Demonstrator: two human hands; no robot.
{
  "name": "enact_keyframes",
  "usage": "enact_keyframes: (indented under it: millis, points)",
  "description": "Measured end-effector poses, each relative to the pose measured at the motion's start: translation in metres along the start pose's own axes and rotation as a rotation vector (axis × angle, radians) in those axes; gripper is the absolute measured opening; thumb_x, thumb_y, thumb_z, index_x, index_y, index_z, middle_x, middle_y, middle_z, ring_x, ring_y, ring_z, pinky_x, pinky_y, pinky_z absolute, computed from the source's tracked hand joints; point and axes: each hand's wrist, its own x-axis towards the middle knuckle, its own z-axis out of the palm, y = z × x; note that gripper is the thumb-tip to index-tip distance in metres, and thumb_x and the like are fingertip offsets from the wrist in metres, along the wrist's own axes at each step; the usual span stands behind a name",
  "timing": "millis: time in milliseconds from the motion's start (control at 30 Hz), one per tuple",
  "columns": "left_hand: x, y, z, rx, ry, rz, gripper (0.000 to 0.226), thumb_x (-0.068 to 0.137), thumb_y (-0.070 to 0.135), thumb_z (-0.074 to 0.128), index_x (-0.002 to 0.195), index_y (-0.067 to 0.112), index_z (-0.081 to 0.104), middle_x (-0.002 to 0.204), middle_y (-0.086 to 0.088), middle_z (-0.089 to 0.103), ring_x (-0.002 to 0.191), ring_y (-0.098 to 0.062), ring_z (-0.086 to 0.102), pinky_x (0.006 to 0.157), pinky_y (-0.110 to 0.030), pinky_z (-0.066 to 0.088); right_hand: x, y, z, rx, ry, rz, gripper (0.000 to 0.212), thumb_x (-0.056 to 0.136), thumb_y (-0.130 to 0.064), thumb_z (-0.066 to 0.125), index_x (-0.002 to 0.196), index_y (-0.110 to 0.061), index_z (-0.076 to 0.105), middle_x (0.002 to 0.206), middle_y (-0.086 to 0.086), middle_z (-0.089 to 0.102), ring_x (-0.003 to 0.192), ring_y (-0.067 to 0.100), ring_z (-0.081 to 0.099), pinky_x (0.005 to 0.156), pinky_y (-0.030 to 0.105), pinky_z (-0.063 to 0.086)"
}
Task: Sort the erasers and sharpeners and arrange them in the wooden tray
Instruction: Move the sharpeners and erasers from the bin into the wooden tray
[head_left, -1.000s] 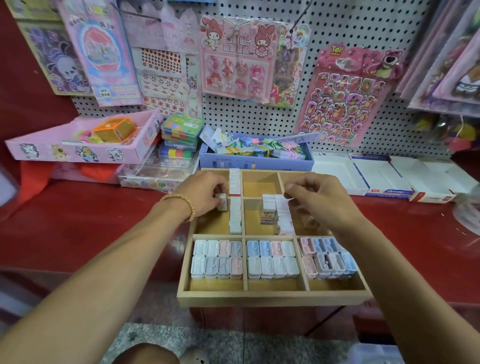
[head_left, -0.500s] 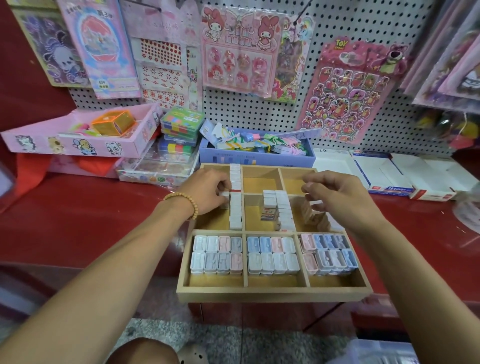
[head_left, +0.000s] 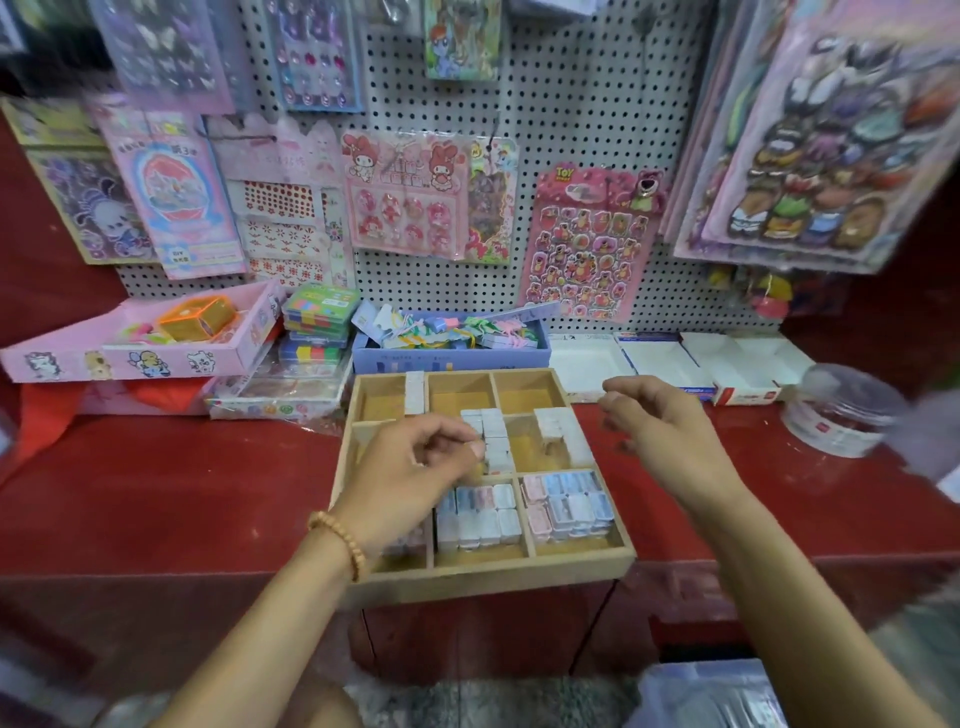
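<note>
The wooden tray (head_left: 488, 574) sits on the red counter, overhanging its front edge. Pastel sharpeners (head_left: 566, 506) fill its front compartments. White erasers (head_left: 493, 436) are stacked in the middle compartment, more erasers (head_left: 558, 423) in the right one, and an eraser column (head_left: 414, 392) stands at the back left. My left hand (head_left: 410, 478) hovers over the middle-left compartment, fingers curled in a pinch on something small and pale, seemingly an eraser; blur hides detail. My right hand (head_left: 660, 431) floats just right of the tray, fingers loosely curled, holding nothing.
A blue box (head_left: 452, 356) of small goods stands right behind the tray. A pink box (head_left: 130, 353) is at the left, white cartons (head_left: 660, 364) and a clear plastic tub (head_left: 841, 415) at the right. Sticker sheets hang on the pegboard (head_left: 571, 104).
My left hand has shifted right, from the left eraser column toward the middle compartment. My right hand has lifted off the right-middle erasers and out to the right. The view has tilted up.
</note>
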Motion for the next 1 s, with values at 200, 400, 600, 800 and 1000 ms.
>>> enact_keyframes:
  millis: [200,400,600,800,1000]
  points:
    - [-0.067,0.011,0.082,-0.157,-0.132,-0.129,0.005,0.090,0.010,0.065,0.088,0.010,0.070,0.070,0.000,0.068,0.067,-0.012,0.067,0.059,-0.022,0.052,-0.052,0.018,-0.056,-0.062,0.100,-0.018,0.011,0.096,-0.022,0.062,0.104,-0.022,0.070,0.088,0.000,0.070,0.085,0.018,0.065,0.080,0.037,0.051]
    - [-0.124,0.007,0.174,-0.105,-0.330,-0.210,0.007,0.094,0.015,0.061,0.094,0.015,0.068,0.078,-0.001,0.064,0.067,-0.007,0.064,0.061,-0.021,0.051,-0.127,0.069,-0.126,-0.043,0.298,0.078,0.012,0.094,-0.019,0.063,0.104,-0.022,0.069,0.082,-0.006,0.067,0.076,0.010,0.062,0.081,0.031,0.050]
    - [-0.167,-0.017,0.258,-0.002,-0.540,-0.251,0.014,0.098,0.023,0.055,0.094,0.013,0.064,0.082,-0.002,0.064,0.067,-0.008,0.063,0.059,-0.024,0.050,-0.193,0.148,-0.174,-0.014,0.483,0.251,0.023,0.094,-0.030,0.058,0.109,-0.016,0.069,0.076,-0.010,0.060,0.080,0.013,0.061,0.082,0.034,0.049]
    - [-0.181,-0.072,0.323,0.118,-0.610,-0.291,0.015,0.098,0.025,0.054,0.086,0.020,0.062,0.076,0.002,0.063,0.071,-0.019,0.064,0.054,-0.022,0.047,-0.243,0.239,-0.179,0.057,0.629,0.460,0.025,0.095,-0.015,0.051,0.072,-0.006,0.057,0.062,-0.006,0.049,0.061,0.011,0.047,0.067,0.046,0.049]
    - [-0.162,-0.143,0.369,0.376,-0.753,-0.178,0.014,0.096,0.028,0.058,0.082,0.025,0.060,0.068,0.006,0.061,0.069,-0.019,0.062,0.064,-0.031,0.048,-0.264,0.329,-0.153,0.101,0.738,0.748,0.014,0.099,-0.025,0.053,0.093,-0.015,0.060,0.078,-0.007,0.057,0.072,0.009,0.052,0.069,0.027,0.035]
